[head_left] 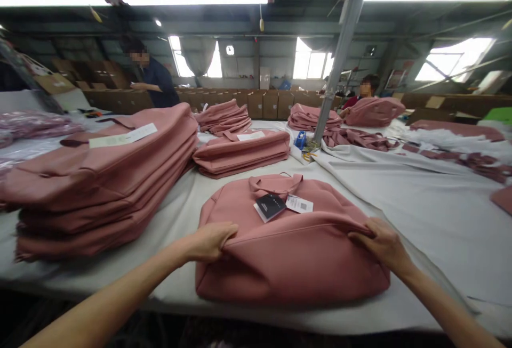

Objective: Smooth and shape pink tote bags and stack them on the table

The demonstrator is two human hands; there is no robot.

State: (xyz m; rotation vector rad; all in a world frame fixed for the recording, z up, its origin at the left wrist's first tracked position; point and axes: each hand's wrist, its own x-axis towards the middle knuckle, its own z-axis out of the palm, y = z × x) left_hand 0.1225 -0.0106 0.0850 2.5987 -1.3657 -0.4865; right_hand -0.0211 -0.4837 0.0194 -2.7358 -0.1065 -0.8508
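A pink bag (288, 262) lies in front of me near the table's front edge, its handle (276, 184) at the far side. A black tag (270, 207) and a white tag (300, 204) rest on its upper face. My left hand (212, 241) is closed on the bag's left edge, fingers pinching the material. On the opposite side, my right hand (380, 239) grips the right edge in the same way. Between the two hands the front seam is pulled into a raised fold.
A tall stack of pink bags (104, 188) stands left, a lower stack (244, 153) behind. A metal pole (340, 55) rises beyond, beside a blue tape dispenser (301, 140). Pink straps (356, 139) lie right of it. Two people work across the table (432, 204).
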